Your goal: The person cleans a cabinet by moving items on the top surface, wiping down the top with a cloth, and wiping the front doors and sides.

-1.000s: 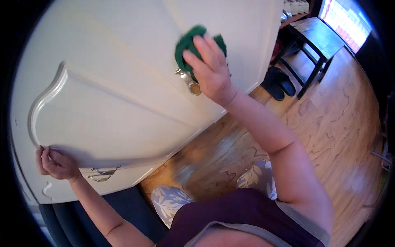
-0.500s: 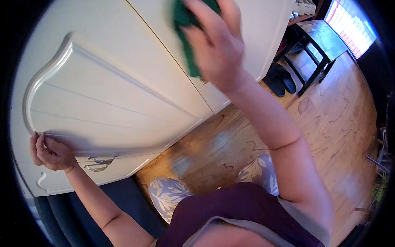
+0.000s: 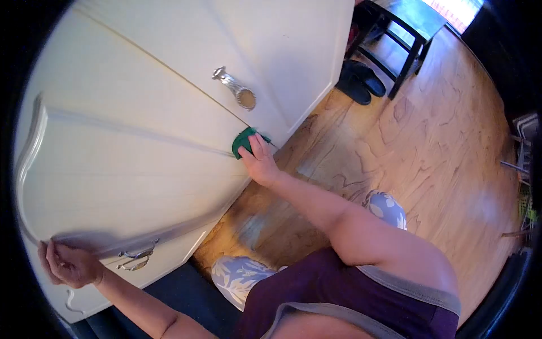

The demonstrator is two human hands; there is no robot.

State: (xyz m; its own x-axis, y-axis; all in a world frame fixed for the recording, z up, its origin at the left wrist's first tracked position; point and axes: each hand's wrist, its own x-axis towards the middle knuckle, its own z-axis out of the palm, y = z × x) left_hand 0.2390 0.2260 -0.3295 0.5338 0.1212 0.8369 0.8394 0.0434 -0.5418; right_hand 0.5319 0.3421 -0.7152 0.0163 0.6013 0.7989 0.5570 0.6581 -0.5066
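My right hand (image 3: 261, 163) grips a folded green cloth (image 3: 241, 141) and presses it against the white cabinet (image 3: 130, 107), near the bottom end of the gap between two doors. Above it, an ornate silver door handle (image 3: 236, 90) sticks out. At the lower left, my left hand (image 3: 72, 265) rests against the cabinet front beside the curved door moulding. Its fingers are curled in, and whatever may be inside them is hidden. A pair of silver handles (image 3: 136, 257) lies to the right of this hand.
Wood floor (image 3: 429, 152) spreads to the right. Dark shoes (image 3: 361, 82) sit beside the cabinet's far end, near a black stool (image 3: 395, 56). Dark blue fabric (image 3: 175, 299) lies below the cabinet at lower left. Assorted items (image 3: 525, 164) stand at the right edge.
My right hand has come down with the green cloth from the upper door to the seam near the bottom, uncovering the silver handle. The view has shifted; my left hand stays by the moulding.
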